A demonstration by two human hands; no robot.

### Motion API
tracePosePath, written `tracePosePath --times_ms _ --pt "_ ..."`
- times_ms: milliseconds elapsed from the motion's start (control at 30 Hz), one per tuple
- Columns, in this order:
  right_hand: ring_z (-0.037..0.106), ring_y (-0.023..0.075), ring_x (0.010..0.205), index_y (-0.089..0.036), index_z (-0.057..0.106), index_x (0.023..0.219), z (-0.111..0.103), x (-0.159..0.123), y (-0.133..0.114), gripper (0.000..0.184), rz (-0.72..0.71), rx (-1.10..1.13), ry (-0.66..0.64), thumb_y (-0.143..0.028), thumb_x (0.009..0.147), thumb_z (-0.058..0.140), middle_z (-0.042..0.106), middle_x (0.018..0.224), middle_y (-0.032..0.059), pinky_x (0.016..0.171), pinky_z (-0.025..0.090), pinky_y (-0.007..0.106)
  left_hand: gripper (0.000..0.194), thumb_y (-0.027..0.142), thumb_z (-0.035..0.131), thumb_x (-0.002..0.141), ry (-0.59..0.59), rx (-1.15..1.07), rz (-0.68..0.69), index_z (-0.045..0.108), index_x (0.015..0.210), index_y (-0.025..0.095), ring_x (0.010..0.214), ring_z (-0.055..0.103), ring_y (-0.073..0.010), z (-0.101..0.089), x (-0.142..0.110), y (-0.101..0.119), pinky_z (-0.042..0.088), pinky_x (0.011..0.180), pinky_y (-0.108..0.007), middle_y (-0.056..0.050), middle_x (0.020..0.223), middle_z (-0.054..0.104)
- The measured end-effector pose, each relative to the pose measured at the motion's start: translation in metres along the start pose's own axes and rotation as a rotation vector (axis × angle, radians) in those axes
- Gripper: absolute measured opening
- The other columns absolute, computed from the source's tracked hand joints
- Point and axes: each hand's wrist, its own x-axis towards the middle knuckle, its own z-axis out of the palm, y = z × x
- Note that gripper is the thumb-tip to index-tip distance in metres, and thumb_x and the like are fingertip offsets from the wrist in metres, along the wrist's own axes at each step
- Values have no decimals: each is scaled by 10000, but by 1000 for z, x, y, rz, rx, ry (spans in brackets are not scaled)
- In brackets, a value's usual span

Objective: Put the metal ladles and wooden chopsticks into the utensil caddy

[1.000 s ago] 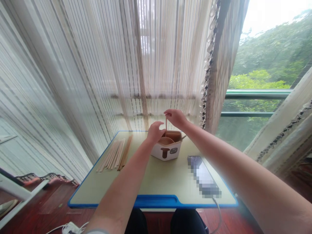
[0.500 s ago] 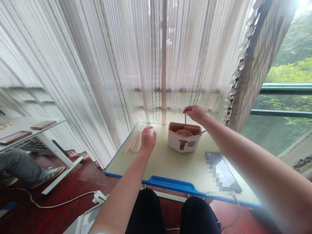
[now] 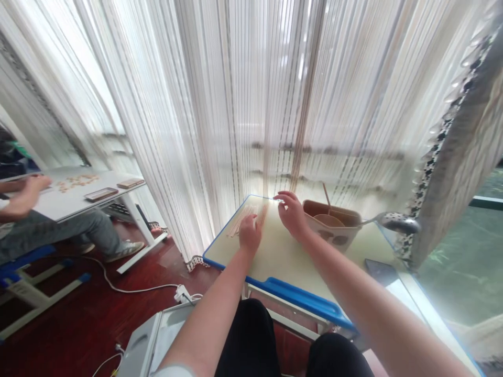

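Thin wooden sticks that look like chopsticks [image 3: 235,227] lie in a loose bundle at the left of the table. My left hand [image 3: 250,233] is over them, fingers curved and thumb a little apart, with no stick visibly gripped. To its right my right hand [image 3: 293,213] hovers with fingers stretched out and nothing in them, beside the left end of a white and brown utensil holder [image 3: 334,235]. One stick [image 3: 326,193] stands upright in the holder. A slotted metal ladle [image 3: 398,222] leans out over its right side.
The pale table [image 3: 288,262] has a blue edge with a blue pen groove [image 3: 302,296]. A phone [image 3: 381,271] lies at the right, partly behind my forearm. Curtains [image 3: 220,104] hang behind. At the left, another person's hand [image 3: 35,186] is over a white table [image 3: 58,209] with small wooden pieces.
My right hand has let go of a stick in the holder and moved left toward the bundle. My left hand stays by the sticks. The view has turned left, bringing a co-worker's hands into sight.
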Motion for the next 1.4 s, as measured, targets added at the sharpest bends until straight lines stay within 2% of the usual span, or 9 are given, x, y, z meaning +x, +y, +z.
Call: tracePosePath --times_ms 167,300,500,700,900,1033,1167,1300,1400 --pt "519 173 1085 -200 622 1059 74 -36 32 421 204 -109 -245 -48 739 393 568 1165 72 962 392 319 322 69 414 755 -17 60 -63 577 1016 163 1007 538 -218 -6 -14 -15 428 914 -386 -99 999 597" --pt "512 215 1097 -200 628 1083 97 -60 48 346 212 -243 -362 -134 795 450 558 1216 94 972 366 344 359 49 393 752 -22 63 -65 586 1031 165 1025 530 -213 -5 -13 -18 411 942 -378 -99 1017 602" --pt "541 210 1007 -180 633 1035 99 -65 49 301 158 -298 -388 -181 833 410 630 1070 94 922 375 307 366 36 382 746 -55 79 -102 602 1015 150 1005 530 -219 -3 -11 -18 413 927 -381 -110 1006 604" --pt "550 214 960 -163 625 955 93 -72 48 255 165 -295 -380 -166 804 419 638 977 105 870 389 300 342 44 400 746 -79 110 -97 616 992 145 995 532 -219 -4 -12 -18 411 925 -370 -105 986 614" --pt "523 181 1038 -180 614 1023 85 -78 61 393 140 -204 -349 -47 721 402 565 1171 91 909 369 261 347 28 396 744 -105 75 -83 608 994 144 956 549 -181 -2 -13 -18 424 902 -325 -89 965 625" --pt "506 211 1045 -174 665 881 90 -80 69 280 115 -240 -422 -110 762 420 592 1133 92 926 351 298 316 47 406 760 -95 66 -77 604 984 147 936 555 -165 -1 -13 -16 433 883 -292 -74 953 628" --pt "459 211 1101 -184 648 840 91 -81 71 237 92 -251 -436 -115 756 437 542 1220 86 936 328 315 298 58 422 760 -79 61 -75 600 980 149 921 559 -164 -2 -13 -14 437 868 -287 -74 947 629" --pt "498 186 988 -184 621 788 88 -79 69 242 60 -215 -419 -58 704 432 616 1020 76 894 344 297 290 63 436 755 -72 61 -77 601 977 151 913 561 -169 -3 -13 -15 441 854 -296 -78 941 632" --pt "520 183 866 -184 601 805 85 -75 66 235 78 -156 -324 -68 711 420 625 853 58 810 390 288 286 50 440 744 -92 71 -68 611 950 151 897 566 -168 -2 -13 -16 446 847 -297 -71 916 637"
